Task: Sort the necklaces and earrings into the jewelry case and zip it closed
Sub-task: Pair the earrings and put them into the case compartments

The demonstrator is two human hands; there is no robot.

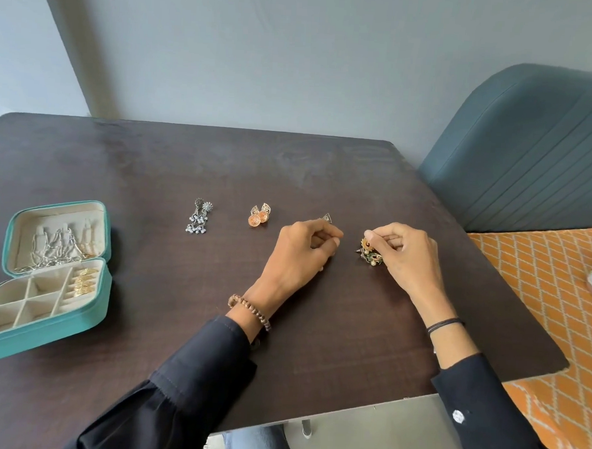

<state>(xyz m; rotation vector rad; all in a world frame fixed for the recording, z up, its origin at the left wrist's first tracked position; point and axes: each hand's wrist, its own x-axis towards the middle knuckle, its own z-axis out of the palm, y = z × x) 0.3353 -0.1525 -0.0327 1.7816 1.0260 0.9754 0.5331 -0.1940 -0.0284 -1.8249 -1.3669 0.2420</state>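
We take the jewelry case (95, 311) as our marker: it lies open and unzipped, with its lid on the far side and its tray nearer to us. Everything left to sort lies to the right of the case on the dark table (153, 165). The gold-and-green earrings (371, 251) are farthest from the case, and our right hand (408, 256) pinches them between thumb and curled fingers. Our left hand (301, 253) sits between that cluster and the case, fingers curled in. We cannot tell whether it holds anything. A small triangular earring (327, 217) lies just past its fingertips. Closer to the case come the orange earrings (259, 216), then the silver drop earrings (199, 216), whose long axis runs away from us. We judge that the coming move is a carry leftward across the whole row to the case. The left hand is the nearer one to the case, so a hand-over may serve. In the lid of the case hang tangled silver chains (51, 249), spilling over its near edge. In the tray, gold earrings (85, 281) sit in the slotted strip on the right side. The four square compartments look bare.
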